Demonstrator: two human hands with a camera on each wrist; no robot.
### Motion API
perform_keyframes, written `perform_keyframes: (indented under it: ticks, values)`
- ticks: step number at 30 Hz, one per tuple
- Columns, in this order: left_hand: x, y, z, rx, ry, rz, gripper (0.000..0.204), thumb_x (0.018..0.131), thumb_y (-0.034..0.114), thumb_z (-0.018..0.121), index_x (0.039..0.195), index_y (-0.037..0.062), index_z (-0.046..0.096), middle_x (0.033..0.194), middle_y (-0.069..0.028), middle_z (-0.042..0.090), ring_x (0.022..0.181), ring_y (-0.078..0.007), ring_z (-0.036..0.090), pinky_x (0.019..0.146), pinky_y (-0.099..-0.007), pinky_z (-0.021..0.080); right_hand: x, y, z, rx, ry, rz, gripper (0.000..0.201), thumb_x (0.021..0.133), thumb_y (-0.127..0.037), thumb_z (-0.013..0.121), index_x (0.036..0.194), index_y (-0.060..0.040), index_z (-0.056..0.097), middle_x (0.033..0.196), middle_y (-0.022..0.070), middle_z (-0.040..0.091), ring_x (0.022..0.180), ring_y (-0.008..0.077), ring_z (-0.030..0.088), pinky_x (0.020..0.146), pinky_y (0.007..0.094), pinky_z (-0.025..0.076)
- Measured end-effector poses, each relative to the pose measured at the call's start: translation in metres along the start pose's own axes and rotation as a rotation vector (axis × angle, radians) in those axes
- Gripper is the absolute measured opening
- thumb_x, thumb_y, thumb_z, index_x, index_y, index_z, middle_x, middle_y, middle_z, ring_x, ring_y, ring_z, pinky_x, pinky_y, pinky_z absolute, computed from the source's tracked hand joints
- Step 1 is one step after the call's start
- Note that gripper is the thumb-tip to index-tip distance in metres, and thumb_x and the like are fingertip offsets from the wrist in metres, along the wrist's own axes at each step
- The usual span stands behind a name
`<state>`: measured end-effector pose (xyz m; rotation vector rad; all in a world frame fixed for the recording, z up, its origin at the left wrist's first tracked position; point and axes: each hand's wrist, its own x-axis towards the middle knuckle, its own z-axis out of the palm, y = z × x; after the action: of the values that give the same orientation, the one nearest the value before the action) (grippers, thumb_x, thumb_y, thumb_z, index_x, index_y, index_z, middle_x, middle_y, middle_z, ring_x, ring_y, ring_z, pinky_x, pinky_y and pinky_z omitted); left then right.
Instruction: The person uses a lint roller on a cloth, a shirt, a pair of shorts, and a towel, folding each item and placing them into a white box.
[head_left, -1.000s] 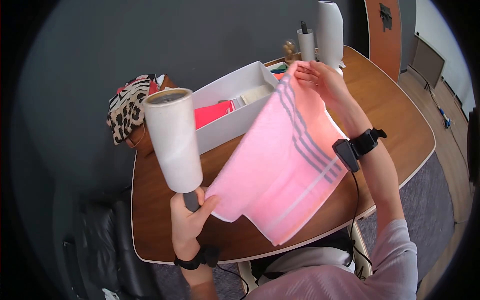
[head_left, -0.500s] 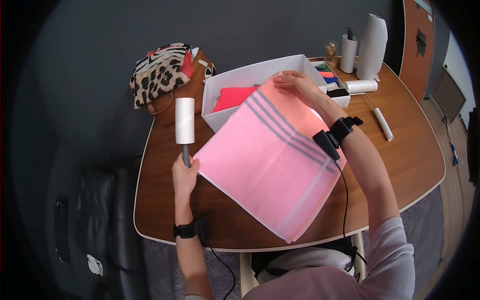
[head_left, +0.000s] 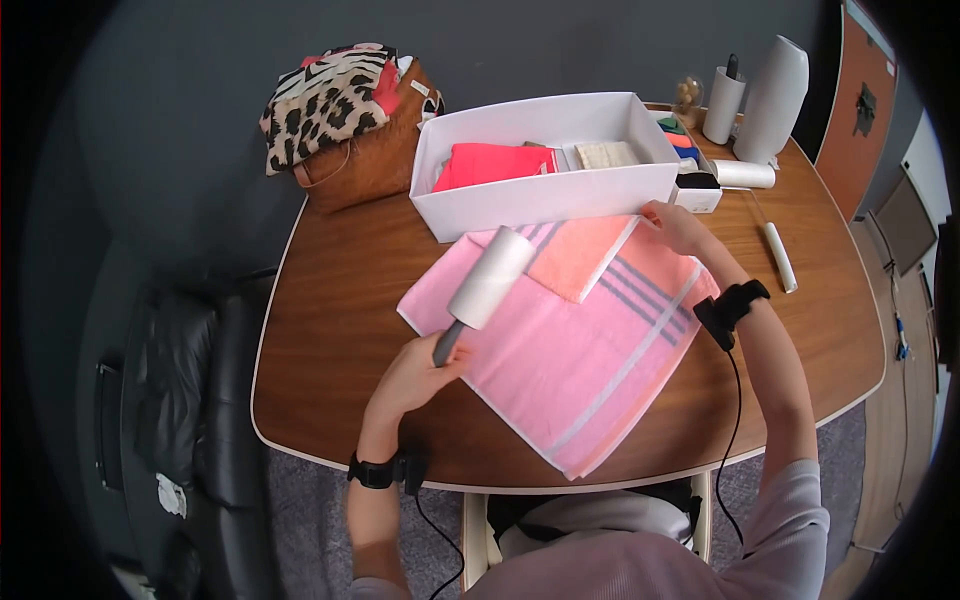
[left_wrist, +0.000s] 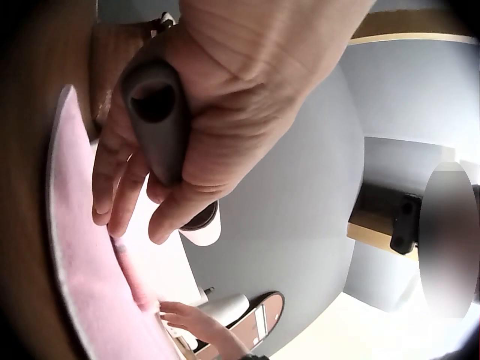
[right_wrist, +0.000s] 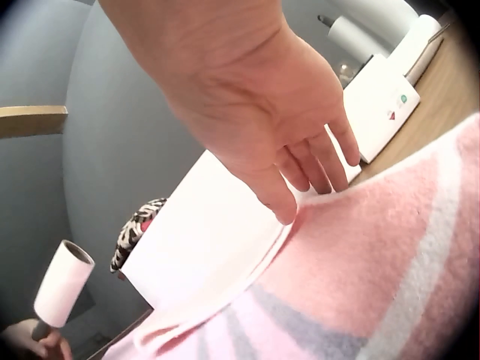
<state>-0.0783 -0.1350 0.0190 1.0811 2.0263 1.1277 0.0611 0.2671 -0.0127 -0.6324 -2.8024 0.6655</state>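
My left hand [head_left: 408, 372] grips the dark handle of a lint roller [head_left: 492, 278], its white cylinder slanting over the left part of a pink towel [head_left: 540, 370]. The towel, with grey stripes and an orange end, is spread over the front of the table, one orange corner folded over. In the left wrist view the roller's handle [left_wrist: 159, 124] lies against the palm. My right hand [head_left: 678, 228] is at the towel's far edge. In the right wrist view its fairly straight fingers [right_wrist: 328, 165] touch that edge, the thumb a little apart from them.
Behind the towel stands a white box [head_left: 540, 208] with folded cloths inside. A brown bag [head_left: 360, 165] with patterned fabric on top is at the left. A smaller white box [head_left: 700, 200], a thin white roller [head_left: 780, 258] and a tall white appliance [head_left: 775, 100] stand or lie at the right.
The towel has come down from between both raised hands onto the table, its orange corner folded over. My left hand has moved right with the lint roller; my right hand has lowered.
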Motion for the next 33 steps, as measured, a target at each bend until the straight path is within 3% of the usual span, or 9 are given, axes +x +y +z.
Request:
perform_keyframes:
  ticks: [4,10,12,14,17,19,23,28,33]
  values:
    - [0.000,0.019,0.008,0.205,-0.121,-0.057,0.030,0.075,0.012,0.062,0.101,-0.0029,0.057,0.080,-0.0106,0.061,0.075,-0.0155,0.057,0.069,-0.0296,0.045,0.004,0.002,0.014,-0.098,0.075,-0.090,0.029,0.074,-0.017,0.058,0.101,-0.0044,0.057,0.096,0.0160,0.061,0.094,0.0293,0.057,0.076,0.0365,0.045]
    - [0.001,0.002,0.014,0.200,-0.149,-0.044,0.025,0.074,0.012,0.063,0.095,-0.0006,0.060,0.083,-0.0118,0.063,0.075,-0.0184,0.060,0.069,-0.0300,0.045,-0.008,-0.014,-0.007,-0.040,-0.209,-0.168,0.030,0.072,-0.015,0.057,0.102,-0.0084,0.058,0.088,0.0143,0.062,0.084,0.0286,0.059,0.075,0.0374,0.046]
    - [0.002,0.000,0.014,0.175,-0.169,-0.077,0.024,0.073,0.014,0.064,0.092,-0.0010,0.060,0.080,-0.0116,0.063,0.074,-0.0189,0.060,0.068,-0.0304,0.045,-0.025,-0.033,-0.036,-0.144,-0.580,0.142,0.033,0.069,-0.016,0.060,0.101,-0.0068,0.060,0.087,0.0120,0.063,0.082,0.0248,0.060,0.073,0.0351,0.047]
    - [0.003,0.003,0.016,0.186,-0.164,-0.104,0.023,0.073,0.015,0.064,0.088,-0.0019,0.059,0.079,-0.0125,0.062,0.073,-0.0209,0.060,0.067,-0.0315,0.045,-0.036,-0.018,-0.047,-0.257,-0.947,0.273,0.037,0.067,-0.018,0.061,0.101,-0.0032,0.060,0.088,0.0120,0.063,0.082,0.0210,0.062,0.071,0.0318,0.049]
    - [0.002,0.011,0.023,0.320,-0.073,-0.083,0.025,0.072,0.018,0.065,0.081,-0.0039,0.057,0.079,-0.0160,0.058,0.073,-0.0266,0.059,0.064,-0.0345,0.045,-0.067,0.001,-0.060,-0.037,-1.025,0.386,0.040,0.072,-0.022,0.063,0.102,0.0041,0.057,0.088,0.0143,0.063,0.080,0.0215,0.063,0.072,0.0292,0.051]
    - [0.002,0.004,0.030,0.490,0.058,0.010,0.027,0.071,0.020,0.066,0.077,-0.0046,0.054,0.081,-0.0191,0.054,0.073,-0.0309,0.057,0.062,-0.0373,0.044,-0.086,0.030,-0.064,0.391,-0.925,0.363,0.041,0.076,-0.023,0.063,0.102,0.0075,0.055,0.086,0.0154,0.063,0.080,0.0228,0.063,0.073,0.0303,0.052]
    - [-0.006,0.012,0.039,0.614,0.145,-0.198,0.034,0.068,0.023,0.068,0.080,-0.0049,0.052,0.084,-0.0223,0.051,0.079,-0.0381,0.056,0.065,-0.0433,0.044,-0.111,0.040,-0.065,0.811,-0.797,0.438,0.041,0.081,-0.024,0.061,0.101,0.0106,0.054,0.090,0.0166,0.062,0.079,0.0235,0.063,0.072,0.0321,0.053]
    - [-0.016,0.013,0.059,0.669,0.238,-0.329,0.038,0.061,0.024,0.072,0.080,-0.0031,0.053,0.079,-0.0212,0.055,0.078,-0.0384,0.054,0.068,-0.0430,0.043,-0.112,0.038,-0.056,0.680,-0.771,0.354,0.035,0.084,-0.025,0.058,0.103,0.0042,0.055,0.091,0.0116,0.060,0.074,0.0197,0.063,0.065,0.0288,0.054]
    - [-0.004,0.009,0.068,0.579,0.212,-0.241,0.034,0.063,0.019,0.071,0.082,-0.0030,0.052,0.079,-0.0220,0.057,0.079,-0.0405,0.056,0.067,-0.0447,0.045,-0.104,0.034,-0.053,0.712,-0.789,0.199,0.032,0.086,-0.024,0.055,0.104,0.0019,0.055,0.091,0.0096,0.060,0.076,0.0173,0.062,0.065,0.0269,0.053]
